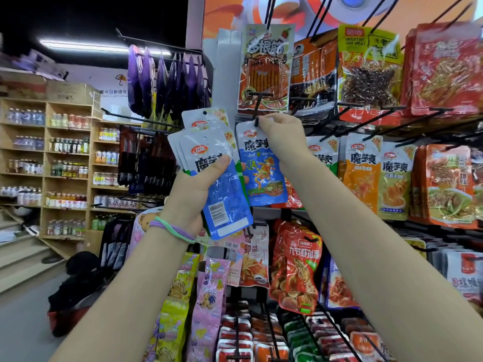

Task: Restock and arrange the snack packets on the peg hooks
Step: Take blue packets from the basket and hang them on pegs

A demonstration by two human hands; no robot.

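Left hand (193,194), at frame centre, grips a fanned stack of blue-and-white snack packets (209,163), thumb pressed across their fronts. Just right, the right hand (283,134) pinches the top of one blue packet (261,168) at the tip of a black peg hook (257,111).

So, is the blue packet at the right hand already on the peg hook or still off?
On: the hook tip pokes through the blue packet top hole, pinched by the right hand.
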